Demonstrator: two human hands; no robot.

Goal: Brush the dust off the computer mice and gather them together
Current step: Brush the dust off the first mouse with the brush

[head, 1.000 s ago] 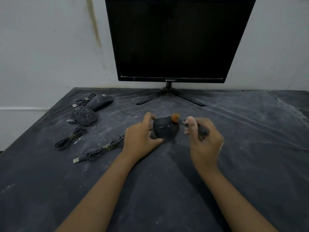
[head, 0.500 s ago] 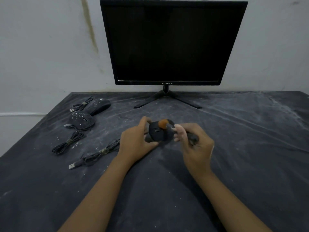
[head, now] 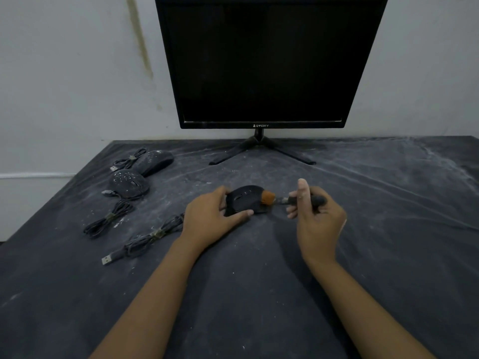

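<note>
My left hand point(head: 210, 219) grips a black mouse point(head: 245, 200) at the middle of the table, thumb and fingers curled round its left side. My right hand point(head: 315, 216) holds a small black-handled brush point(head: 293, 199) whose orange bristles touch the mouse's right edge. The held mouse's bundled cable point(head: 145, 238) trails left and ends in a USB plug. Two more black mice lie at the back left: a dust-speckled one point(head: 128, 183) and one behind it point(head: 155, 161), each with a coiled cable.
A black monitor point(head: 264, 60) on a spread-leg stand point(head: 261, 149) stands at the back against a white wall. The table carries a dark dusty cloth point(head: 388, 203) with white streaks. The table's left edge runs diagonally close to the mice.
The brush has swept from the top of the held mouse to its right side. The mouse now sits lower and flatter in my left hand.
</note>
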